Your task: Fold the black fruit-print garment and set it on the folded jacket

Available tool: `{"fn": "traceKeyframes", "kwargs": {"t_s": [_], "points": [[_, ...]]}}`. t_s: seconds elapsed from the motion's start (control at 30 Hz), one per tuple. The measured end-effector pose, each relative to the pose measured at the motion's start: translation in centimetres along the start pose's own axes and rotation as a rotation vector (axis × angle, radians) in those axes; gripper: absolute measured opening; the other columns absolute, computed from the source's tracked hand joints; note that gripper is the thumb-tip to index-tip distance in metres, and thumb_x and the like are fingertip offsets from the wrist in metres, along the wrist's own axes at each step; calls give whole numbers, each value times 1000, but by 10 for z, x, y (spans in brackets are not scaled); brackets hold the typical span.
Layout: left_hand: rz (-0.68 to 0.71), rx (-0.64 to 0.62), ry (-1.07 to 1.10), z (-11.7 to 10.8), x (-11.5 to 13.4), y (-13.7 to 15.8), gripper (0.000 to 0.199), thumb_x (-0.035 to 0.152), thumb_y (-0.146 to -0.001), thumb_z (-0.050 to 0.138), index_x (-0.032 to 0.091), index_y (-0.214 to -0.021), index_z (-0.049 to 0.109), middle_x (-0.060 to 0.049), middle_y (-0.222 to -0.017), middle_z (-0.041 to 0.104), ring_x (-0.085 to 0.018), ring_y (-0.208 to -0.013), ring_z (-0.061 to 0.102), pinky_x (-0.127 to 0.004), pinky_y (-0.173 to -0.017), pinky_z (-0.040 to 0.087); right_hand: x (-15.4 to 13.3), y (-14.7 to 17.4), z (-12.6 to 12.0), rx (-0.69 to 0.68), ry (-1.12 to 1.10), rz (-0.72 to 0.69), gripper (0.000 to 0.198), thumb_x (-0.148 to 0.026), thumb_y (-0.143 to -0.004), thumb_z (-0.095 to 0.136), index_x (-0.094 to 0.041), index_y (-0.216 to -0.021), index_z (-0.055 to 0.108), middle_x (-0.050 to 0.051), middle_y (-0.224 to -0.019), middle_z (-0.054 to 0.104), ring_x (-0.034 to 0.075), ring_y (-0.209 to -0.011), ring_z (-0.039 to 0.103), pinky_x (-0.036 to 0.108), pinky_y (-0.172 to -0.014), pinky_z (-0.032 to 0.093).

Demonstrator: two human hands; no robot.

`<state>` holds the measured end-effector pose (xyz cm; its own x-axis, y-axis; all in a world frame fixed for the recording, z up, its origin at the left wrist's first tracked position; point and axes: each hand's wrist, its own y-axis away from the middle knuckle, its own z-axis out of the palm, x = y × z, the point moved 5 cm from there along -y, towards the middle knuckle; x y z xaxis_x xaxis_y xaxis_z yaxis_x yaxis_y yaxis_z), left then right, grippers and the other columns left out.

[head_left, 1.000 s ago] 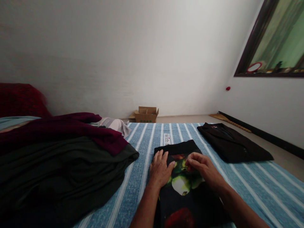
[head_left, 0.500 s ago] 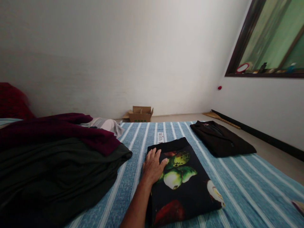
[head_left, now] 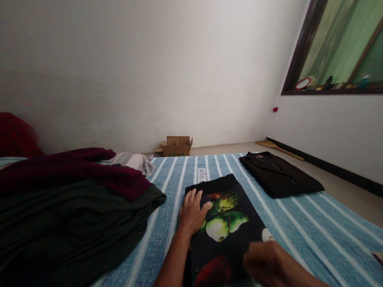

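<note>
A folded black garment [head_left: 236, 235] printed with green, white and red fruit lies on the blue striped bed sheet [head_left: 299, 235]. My left hand [head_left: 193, 211] rests flat on its left side, fingers spread. Over the lower right part of the same garment is my right hand [head_left: 266, 261], smeared by motion. Its fingers look bent, but I cannot make out whether they hold anything. The hand covers part of the white fruit print near the garment's right edge.
Heaped at the left are a dark green garment [head_left: 74, 227] and a maroon garment [head_left: 113, 171]. A folded dark brown garment [head_left: 281, 175] lies at the far right of the bed. Beyond the bed's far edge stands an open cardboard box [head_left: 177, 147].
My right hand has come into view from the lower right, over the printed garment. My left hand stays in the same place on it.
</note>
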<state>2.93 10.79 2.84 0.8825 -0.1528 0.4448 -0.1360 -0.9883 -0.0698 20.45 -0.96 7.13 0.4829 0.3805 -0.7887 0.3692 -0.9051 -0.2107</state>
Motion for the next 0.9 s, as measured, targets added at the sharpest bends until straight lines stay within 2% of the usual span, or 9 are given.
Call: {"fn": "traceKeyframes", "kwargs": {"t_s": [0.1, 0.17, 0.2, 0.3, 0.4, 0.53, 0.73, 0.9], "points": [[7, 6, -6, 0, 0, 0, 62, 51, -84, 35, 18, -137, 36, -9, -149, 26, -25, -137, 15, -43, -107, 23, 2, -25, -16, 45, 349, 70, 25, -21, -88, 43, -18, -70, 62, -1, -69, 60, 11, -62, 53, 21, -55, 36], [7, 10, -9, 0, 0, -1, 62, 51, -84, 35, 18, -137, 36, -9, -149, 26, -25, -137, 15, -42, -107, 23, 9, -57, -26, 108, 667, 175, 25, -19, -86, 43, -20, -73, 63, 0, -74, 64, 12, -67, 56, 22, -58, 34], [5, 9, -10, 1, 0, -1, 62, 51, -84, 35, 19, -137, 36, -9, -149, 26, -25, -137, 15, -42, -107, 23, 14, -74, -29, 129, 717, 205, 25, -19, -86, 42, -20, -74, 63, 2, -78, 65, 14, -70, 58, 23, -60, 34], [-1, 0, -9, 2, 0, -2, 62, 51, -84, 35, 18, -137, 36, -9, -149, 25, -25, -137, 15, -42, -107, 22, 32, -113, -27, 125, 798, 259, 27, -20, -86, 40, -20, -77, 65, 7, -84, 67, 19, -79, 61, 25, -62, 36], [-1, 1, -4, 2, 0, -1, 62, 50, -84, 36, 18, -137, 36, -9, -149, 26, -25, -137, 16, -42, -107, 22, 45, -131, -20, 82, 860, 279, 26, -19, -86, 41, -19, -80, 66, 9, -86, 68, 22, -83, 63, 27, -65, 38], [7, 5, -1, 2, 0, 0, 62, 51, -84, 36, 18, -137, 37, -9, -148, 26, -25, -137, 16, -43, -107, 22, 51, -136, -13, 27, 931, 282, 22, -19, -84, 45, -17, -84, 67, 12, -90, 68, 25, -85, 64, 30, -67, 42], [-1, -3, 7, 3, -1, -1, 62, 51, -84, 36, 20, -137, 36, -8, -149, 25, -25, -137, 15, -45, -106, 23, 38, -135, -3, -40, 984, 195, 22, -23, -87, 47, -12, -90, 66, 16, -93, 66, 26, -87, 64, 31, -70, 44], [3, -1, 9, 3, 0, 0, 63, 52, -84, 36, 19, -137, 36, -8, -149, 25, -25, -137, 15, -43, -107, 22, 40, -131, -1, -9, 947, 176, 23, -21, -89, 42, -11, -92, 63, 17, -94, 64, 26, -86, 63, 32, -70, 44]]}}
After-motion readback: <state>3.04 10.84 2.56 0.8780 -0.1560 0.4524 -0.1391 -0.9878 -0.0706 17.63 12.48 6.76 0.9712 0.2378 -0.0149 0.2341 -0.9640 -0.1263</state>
